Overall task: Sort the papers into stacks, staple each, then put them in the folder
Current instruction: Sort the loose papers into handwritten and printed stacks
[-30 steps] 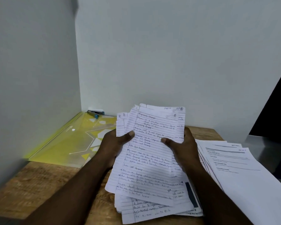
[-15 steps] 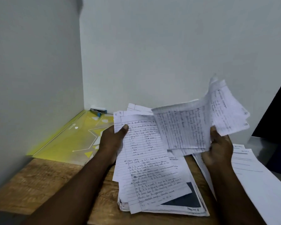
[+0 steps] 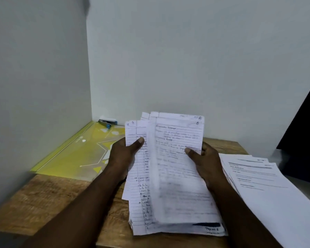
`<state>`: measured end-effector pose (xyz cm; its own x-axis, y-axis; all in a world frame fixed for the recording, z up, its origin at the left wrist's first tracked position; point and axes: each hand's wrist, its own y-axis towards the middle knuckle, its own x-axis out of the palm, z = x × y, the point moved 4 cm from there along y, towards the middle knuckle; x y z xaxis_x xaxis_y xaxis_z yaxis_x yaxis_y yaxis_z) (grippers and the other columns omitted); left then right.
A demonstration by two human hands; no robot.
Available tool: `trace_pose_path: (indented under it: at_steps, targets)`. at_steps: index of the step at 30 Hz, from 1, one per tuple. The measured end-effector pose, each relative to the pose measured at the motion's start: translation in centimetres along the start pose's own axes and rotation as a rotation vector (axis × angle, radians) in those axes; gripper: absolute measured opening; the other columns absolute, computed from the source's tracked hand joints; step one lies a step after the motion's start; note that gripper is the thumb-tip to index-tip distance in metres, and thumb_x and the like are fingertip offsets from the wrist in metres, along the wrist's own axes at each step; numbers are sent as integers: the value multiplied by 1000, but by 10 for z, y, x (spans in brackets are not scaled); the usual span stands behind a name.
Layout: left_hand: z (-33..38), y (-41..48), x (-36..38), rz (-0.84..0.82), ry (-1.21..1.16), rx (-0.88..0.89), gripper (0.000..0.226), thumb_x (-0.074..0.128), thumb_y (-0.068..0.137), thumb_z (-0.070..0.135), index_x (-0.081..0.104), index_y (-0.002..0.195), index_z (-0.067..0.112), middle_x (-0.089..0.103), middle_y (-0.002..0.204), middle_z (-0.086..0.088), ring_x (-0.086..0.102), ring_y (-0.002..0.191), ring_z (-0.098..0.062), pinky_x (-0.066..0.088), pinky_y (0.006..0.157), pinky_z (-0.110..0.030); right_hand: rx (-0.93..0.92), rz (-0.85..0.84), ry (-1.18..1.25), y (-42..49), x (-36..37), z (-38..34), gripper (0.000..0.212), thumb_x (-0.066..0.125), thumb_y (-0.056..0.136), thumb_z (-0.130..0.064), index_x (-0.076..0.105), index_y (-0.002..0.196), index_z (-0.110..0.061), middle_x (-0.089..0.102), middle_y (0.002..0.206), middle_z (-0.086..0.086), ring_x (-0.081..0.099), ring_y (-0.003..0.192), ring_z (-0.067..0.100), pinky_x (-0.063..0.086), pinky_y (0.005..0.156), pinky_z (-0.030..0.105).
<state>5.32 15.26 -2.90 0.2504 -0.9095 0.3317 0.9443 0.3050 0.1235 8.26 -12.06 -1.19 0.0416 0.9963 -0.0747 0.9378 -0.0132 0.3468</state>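
Both hands, left hand [image 3: 123,156] and right hand [image 3: 207,164], pinch handwritten sheets [image 3: 175,169]; square the edges before setting them down.

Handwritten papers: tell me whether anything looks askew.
Yes. The handwritten papers gripped by the left hand and right hand are uneven: sheets stick out at the left and top, edges unaligned. The printed sheets at right are fanned too.
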Motion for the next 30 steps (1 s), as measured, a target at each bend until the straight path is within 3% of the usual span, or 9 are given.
trace_pose_path:
  at_steps: [3,6,8,10,15,18,21,24,30]
  targets:
    - [1,0,2,-10,-86,-28,33,83,89,16,75,120,8,80,114,-9,79,102,-27,61,88,-43,10,-27,-58,1,6,6,21,86,86,-11,77,95,-28,80,91,-12,74,84,8,56,76,25]
    - [1,1,2,15,-87,-29,29,84,87,14,76,113,8,81,108,-9,80,96,-27,62,81,-40,-15,-35,-114,-3,8,4,18,87,85,-15,74,87,-26,74,78,-9,63,67,12,48,62,26]
    - [2,0,5,7,-100,-28,33,85,86,16,76,116,8,81,109,-8,79,98,-27,62,83,-41,-12,-43,-139,-6,8,4,20,88,85,-20,75,93,-33,78,90,-8,72,79,20,54,70,30]
    - [2,0,5,-3,-103,-29,37,87,83,21,76,116,9,81,109,-6,79,99,-26,62,81,-40,-16,-17,-183,-9,6,2,24,88,85,-22,73,97,-37,79,97,-10,74,90,14,58,77,33]
    - [1,3,3,-13,-94,-51,43,92,78,29,77,112,6,81,110,-12,78,100,-32,61,88,-45,-122,44,-281,-10,9,-5,22,89,83,-16,69,79,-25,70,76,-7,55,67,5,43,61,25]
    - [-2,5,0,-6,-90,-85,32,78,80,14,76,108,-1,79,106,-18,75,98,-42,60,85,-46,-93,56,-275,-10,6,-1,20,89,82,-19,71,85,-24,74,80,-9,65,72,8,52,63,31]
    - [-3,6,0,-21,-75,-60,46,93,64,27,81,104,9,76,107,-17,68,95,-39,51,88,-49,-39,28,-175,-10,4,0,32,89,83,-15,71,104,-32,79,100,-10,75,95,13,63,83,39]
    - [-2,5,1,-25,-124,-40,33,84,86,15,76,116,4,80,112,-13,77,100,-33,62,82,-41,4,-23,-89,-11,8,-1,49,87,83,-7,68,123,-29,79,112,-13,75,103,7,61,93,35]
    - [3,1,2,-11,-152,-36,28,79,91,12,75,118,8,81,112,-8,79,102,-26,65,79,-39,-31,37,-145,-10,5,2,37,88,83,-13,75,115,-25,80,99,-11,73,85,5,57,75,23]
